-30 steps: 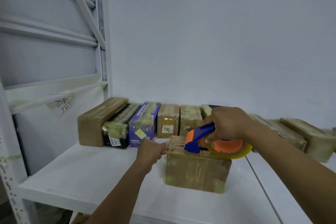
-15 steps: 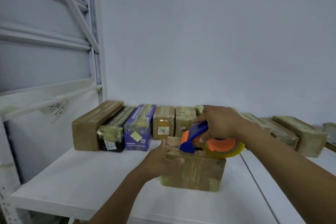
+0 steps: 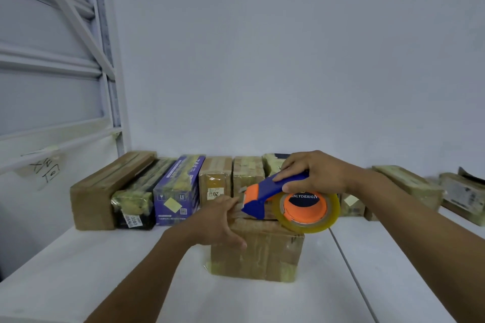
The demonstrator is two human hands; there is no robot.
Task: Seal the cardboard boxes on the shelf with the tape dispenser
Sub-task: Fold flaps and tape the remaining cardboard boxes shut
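Fingers [image 3: 295,164] of the right hand [image 3: 319,173] are clamped round the blue handle of the tape dispenser [image 3: 262,200], with the thumb tucked beneath it. The dispenser's orange-and-blue nose points toward 9 o'clock and sits on top of the cardboard box [image 3: 265,257]. The tape roll [image 3: 329,219] hangs past the box's 3 o'clock edge — a little further out than half a second ago, and tipped so its orange hub faces the camera more squarely.

The left hand [image 3: 216,220] lays its fingers [image 3: 232,202] over the box's top at the 9 o'clock end, tips reaching the dispenser's nose. Its thumb presses the front face, so the corner is pinched between them. Half a second ago those fingertips stopped short of the nose.

The box stands alone toward the front of the white shelf [image 3: 105,270], as it did earlier. Behind it at 12 o'clock, against the wall, runs a row of taped packages [image 3: 105,191] with a purple carton [image 3: 178,186] among them. More packages [image 3: 409,186] lie at 2 o'clock.
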